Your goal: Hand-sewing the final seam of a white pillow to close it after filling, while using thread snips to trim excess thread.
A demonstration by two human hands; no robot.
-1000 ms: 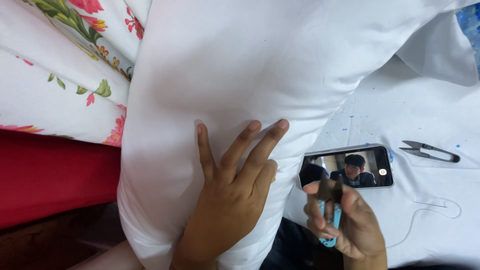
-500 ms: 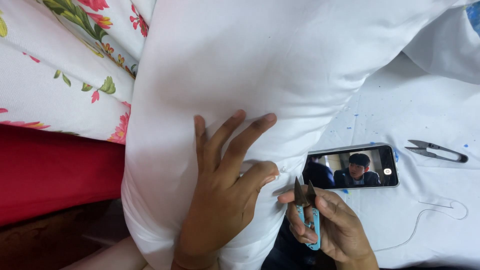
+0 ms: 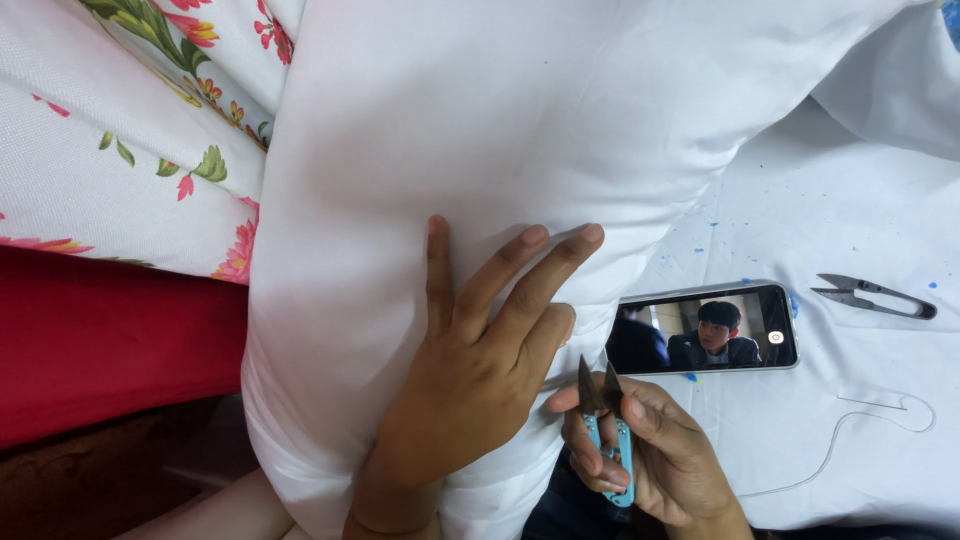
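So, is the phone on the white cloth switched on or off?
On. The phone lies flat, screen up, on the white cloth, and the screen is lit, showing a video picture of a person.

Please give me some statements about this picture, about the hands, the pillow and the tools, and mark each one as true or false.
1. The left hand lies flat on the white pillow. True.
2. The right hand holds blue-handled thread snips. True.
3. The phone lies on top of the pillow. False: it lies on the white sheet beside the pillow.
4. The dark snips are in a hand. False: they lie alone on the sheet, right of the phone.
5. A floral cloth shows at the upper left. True.
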